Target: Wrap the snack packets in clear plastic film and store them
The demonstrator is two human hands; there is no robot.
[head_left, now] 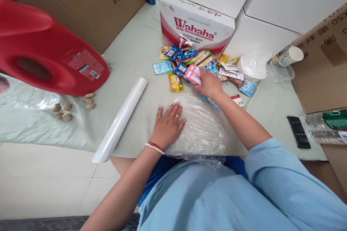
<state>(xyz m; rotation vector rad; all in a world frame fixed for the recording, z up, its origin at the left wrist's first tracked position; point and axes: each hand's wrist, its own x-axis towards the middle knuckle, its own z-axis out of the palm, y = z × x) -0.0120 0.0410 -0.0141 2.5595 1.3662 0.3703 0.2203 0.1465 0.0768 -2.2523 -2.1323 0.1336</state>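
My left hand [168,122] lies flat, fingers stretched out, on the left part of a crinkled clear plastic bag [202,126] at the table's front edge. Beyond the bag, my right hand [210,83] has its fingers closed on a pink snack packet [193,74] at the front of a heap of wrapped snacks. Around that packet lie a yellow packet [176,82], a light blue packet [162,67] and several others. Some packets are hidden under my right hand and forearm.
A white Wahaha carton [196,25] stands behind the snacks. To the left are a white roll [121,119], a red jug [51,50] and several brown nuts [66,107]. Bowls [252,68], a black remote [298,132] and plastic bottles [329,121] are on the right.
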